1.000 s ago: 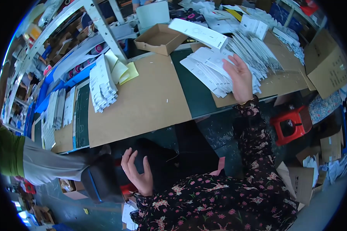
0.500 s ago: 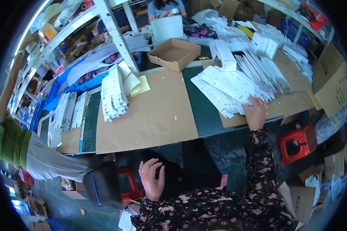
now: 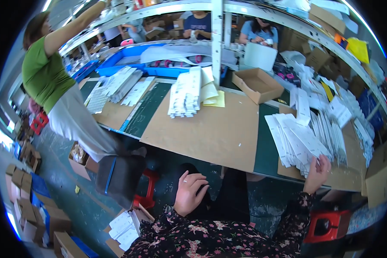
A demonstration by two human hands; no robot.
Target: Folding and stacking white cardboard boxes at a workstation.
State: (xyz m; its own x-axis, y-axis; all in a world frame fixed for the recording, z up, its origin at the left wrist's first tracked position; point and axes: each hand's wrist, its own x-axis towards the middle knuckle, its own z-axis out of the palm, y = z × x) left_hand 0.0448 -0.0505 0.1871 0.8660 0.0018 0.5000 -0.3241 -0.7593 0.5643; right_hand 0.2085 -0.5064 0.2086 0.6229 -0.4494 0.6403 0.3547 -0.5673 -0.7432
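At the near end of a fanned pile of flat white cartons (image 3: pixel 293 135), my right hand (image 3: pixel 317 173) has its fingers bent round the edge of the top carton. The pile lies on the cardboard-covered right part of the table. Above my lap, my left hand (image 3: pixel 191 192) hangs with nothing in it, its fingers loosely curved and apart. Another stack of flat white cartons (image 3: pixel 185 93) sits further left on a brown cardboard sheet (image 3: pixel 206 135), beside yellow paper sheets (image 3: pixel 216 99). A narrow white box (image 3: pixel 303 107) rests at the far end of the pile.
Behind the table's back edge, an open brown box lid (image 3: pixel 257 84) sits below the shelf post (image 3: pixel 216 43). A person in a green top (image 3: pixel 51 79) stands at the left with an arm raised. Red stools (image 3: pixel 327 225) and a padded black seat (image 3: pixel 120 178) are near the table.
My view has swung left, so the table appears further right and the green-topped person shows more fully. My right hand stays at the carton pile, its fingers now more bent.
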